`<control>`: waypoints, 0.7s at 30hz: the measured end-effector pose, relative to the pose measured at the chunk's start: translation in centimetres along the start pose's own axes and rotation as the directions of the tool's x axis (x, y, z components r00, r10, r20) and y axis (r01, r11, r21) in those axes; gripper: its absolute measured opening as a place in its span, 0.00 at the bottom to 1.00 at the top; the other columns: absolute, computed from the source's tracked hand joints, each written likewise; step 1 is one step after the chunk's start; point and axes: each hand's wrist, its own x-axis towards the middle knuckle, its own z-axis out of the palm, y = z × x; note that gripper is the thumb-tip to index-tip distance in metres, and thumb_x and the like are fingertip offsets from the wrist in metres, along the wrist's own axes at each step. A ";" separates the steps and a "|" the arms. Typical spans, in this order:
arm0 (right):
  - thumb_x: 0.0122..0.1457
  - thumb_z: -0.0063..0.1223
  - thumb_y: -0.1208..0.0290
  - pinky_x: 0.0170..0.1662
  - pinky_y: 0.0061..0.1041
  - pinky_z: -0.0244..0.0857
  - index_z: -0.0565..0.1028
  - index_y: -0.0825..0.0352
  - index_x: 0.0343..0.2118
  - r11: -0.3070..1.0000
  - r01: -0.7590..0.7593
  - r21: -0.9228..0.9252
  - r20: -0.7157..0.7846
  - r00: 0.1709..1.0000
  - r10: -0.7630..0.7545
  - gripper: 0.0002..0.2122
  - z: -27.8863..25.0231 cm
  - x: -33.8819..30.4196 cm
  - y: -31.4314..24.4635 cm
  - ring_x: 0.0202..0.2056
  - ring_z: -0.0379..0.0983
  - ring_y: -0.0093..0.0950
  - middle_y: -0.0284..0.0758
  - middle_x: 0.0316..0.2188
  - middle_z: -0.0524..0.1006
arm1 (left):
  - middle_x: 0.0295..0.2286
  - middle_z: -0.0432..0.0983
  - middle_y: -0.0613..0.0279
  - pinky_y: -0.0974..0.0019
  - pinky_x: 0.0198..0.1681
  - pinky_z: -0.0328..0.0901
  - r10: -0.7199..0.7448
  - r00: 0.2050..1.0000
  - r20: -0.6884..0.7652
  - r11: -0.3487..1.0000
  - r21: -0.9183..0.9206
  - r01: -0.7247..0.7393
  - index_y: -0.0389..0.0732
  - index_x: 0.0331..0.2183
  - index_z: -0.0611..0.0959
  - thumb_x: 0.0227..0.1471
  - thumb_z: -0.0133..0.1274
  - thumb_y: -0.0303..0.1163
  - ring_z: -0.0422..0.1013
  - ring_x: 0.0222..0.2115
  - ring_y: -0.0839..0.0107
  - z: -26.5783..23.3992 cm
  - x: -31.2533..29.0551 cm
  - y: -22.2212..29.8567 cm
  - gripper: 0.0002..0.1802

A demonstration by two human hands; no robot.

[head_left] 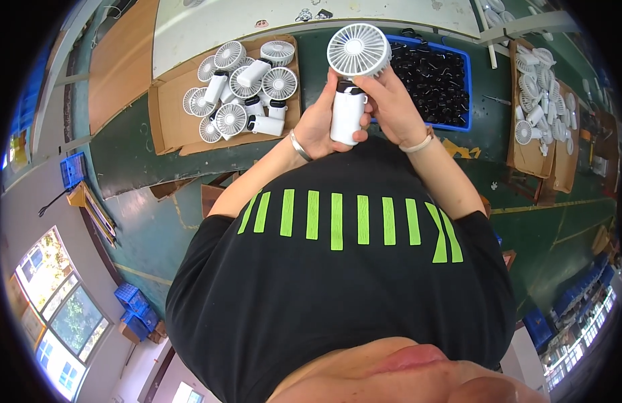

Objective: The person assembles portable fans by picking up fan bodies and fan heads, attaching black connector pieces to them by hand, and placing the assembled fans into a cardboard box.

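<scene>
Both hands hold a white handheld fan [348,115] upright above the table edge, its round slatted head at the top and a black collar at the neck. My left hand [316,126] is closed around the left side of the white handle, thumb up by the neck. From the right, my right hand [393,106] grips the neck below the fan head, its thumb at the collar; some fingers are hidden behind the fan. Beside my left hand, a cardboard tray [168,124] holds several similar white fans [231,119], some with black collars.
Behind my right hand stands a blue bin [469,84] full of small black parts [428,80]. Farther right, a cardboard box [526,161] holds several white fans. A thin tool [497,100] lies on the green table [485,138], near some yellow scraps [461,150]. A white board [224,20] lies beyond the tray.
</scene>
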 end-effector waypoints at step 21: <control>0.51 0.60 0.69 0.47 0.35 0.66 0.73 0.66 0.47 0.056 -0.003 -0.998 -0.035 0.814 -0.580 0.19 -11.8 6.0 4.2 0.42 0.71 0.41 0.43 0.42 0.72 | 0.38 0.76 0.47 0.57 0.40 0.69 0.962 -0.231 -0.144 0.239 0.856 0.458 0.33 0.42 0.77 0.48 0.58 0.50 0.75 0.33 0.54 -16.8 -6.7 9.4 0.30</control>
